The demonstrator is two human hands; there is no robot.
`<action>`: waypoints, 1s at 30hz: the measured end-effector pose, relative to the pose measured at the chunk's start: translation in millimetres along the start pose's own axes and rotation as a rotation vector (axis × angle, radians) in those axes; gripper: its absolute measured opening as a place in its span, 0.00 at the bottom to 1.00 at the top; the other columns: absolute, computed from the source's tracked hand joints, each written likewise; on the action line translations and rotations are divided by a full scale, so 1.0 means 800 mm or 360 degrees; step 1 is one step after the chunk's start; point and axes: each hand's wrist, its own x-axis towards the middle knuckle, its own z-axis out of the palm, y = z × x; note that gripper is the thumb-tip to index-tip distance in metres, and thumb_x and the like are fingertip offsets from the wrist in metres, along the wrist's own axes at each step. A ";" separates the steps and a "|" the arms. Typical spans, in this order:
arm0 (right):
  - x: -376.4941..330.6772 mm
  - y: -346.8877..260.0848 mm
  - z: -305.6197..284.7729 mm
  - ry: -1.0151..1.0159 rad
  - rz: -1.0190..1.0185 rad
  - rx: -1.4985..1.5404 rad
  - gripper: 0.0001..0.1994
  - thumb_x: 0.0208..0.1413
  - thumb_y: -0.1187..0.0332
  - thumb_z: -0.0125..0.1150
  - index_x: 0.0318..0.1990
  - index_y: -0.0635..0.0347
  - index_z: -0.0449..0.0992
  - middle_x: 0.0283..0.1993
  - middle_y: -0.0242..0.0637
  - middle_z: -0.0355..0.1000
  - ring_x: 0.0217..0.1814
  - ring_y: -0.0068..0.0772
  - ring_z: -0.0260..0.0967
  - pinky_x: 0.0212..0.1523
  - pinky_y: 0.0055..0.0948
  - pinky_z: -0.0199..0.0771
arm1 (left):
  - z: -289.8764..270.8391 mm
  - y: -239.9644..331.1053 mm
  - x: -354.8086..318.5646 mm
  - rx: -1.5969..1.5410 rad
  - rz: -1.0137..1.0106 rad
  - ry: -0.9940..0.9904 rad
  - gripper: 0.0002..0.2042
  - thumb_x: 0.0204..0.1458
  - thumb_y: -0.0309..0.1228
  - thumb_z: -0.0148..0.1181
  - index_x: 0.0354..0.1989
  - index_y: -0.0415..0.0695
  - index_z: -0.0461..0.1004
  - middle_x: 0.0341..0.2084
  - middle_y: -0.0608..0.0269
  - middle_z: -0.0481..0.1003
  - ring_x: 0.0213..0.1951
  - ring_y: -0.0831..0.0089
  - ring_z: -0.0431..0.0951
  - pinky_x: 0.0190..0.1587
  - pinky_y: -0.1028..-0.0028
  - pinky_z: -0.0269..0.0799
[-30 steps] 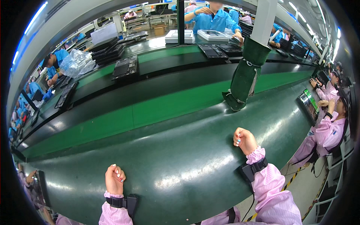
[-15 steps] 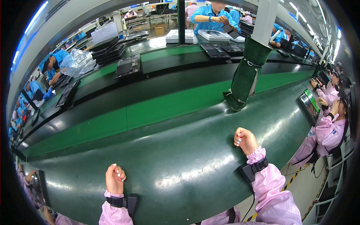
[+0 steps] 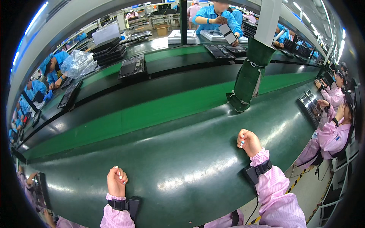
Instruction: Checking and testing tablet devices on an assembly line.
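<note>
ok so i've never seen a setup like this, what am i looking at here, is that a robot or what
No robot: these are a person's own bare hands. The pictures come from the left of two wide fisheye cameras worn on that person's head, looking down, so straight edges look bent.

The left hand and right hand are loosely curled, with nothing visibly held, at the green work surface. Each wrist wears a black strap with a small box.

Ahead stands a green-wrapped post. Farther off lies a dark flat device with inner parts showing. Across from you, a co-worker in blue holds a thin flat piece.
</note>
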 end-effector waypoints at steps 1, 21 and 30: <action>0.000 0.000 -0.001 0.0064 0.0019 -0.0020 0.03 0.40 0.72 0.38 0.20 0.58 0.59 0.14 0.29 0.52 0.16 0.23 0.50 0.20 0.23 0.52 | 0.000 0.000 0.000 -0.0006 0.0001 -0.0005 0.13 0.51 0.34 0.41 0.15 0.48 0.56 0.09 0.70 0.55 0.12 0.80 0.54 0.15 0.79 0.49; -0.098 -0.066 -0.100 0.0934 -0.0638 -0.2235 0.08 0.42 0.72 0.49 0.31 0.61 0.68 0.25 0.41 0.67 0.25 0.36 0.65 0.26 0.30 0.64 | -0.003 0.010 -0.003 -0.0060 -0.0210 -0.0141 0.11 0.51 0.32 0.45 0.18 0.47 0.60 0.14 0.69 0.61 0.17 0.79 0.58 0.20 0.79 0.52; -0.156 -0.124 -0.388 0.2105 -0.0806 -0.2002 0.14 0.43 0.68 0.53 0.38 0.63 0.65 0.33 0.36 0.65 0.31 0.28 0.62 0.31 0.26 0.64 | 0.009 0.012 -0.007 -0.0028 -0.0182 -0.0065 0.11 0.51 0.32 0.45 0.17 0.47 0.59 0.13 0.70 0.60 0.16 0.79 0.57 0.20 0.79 0.52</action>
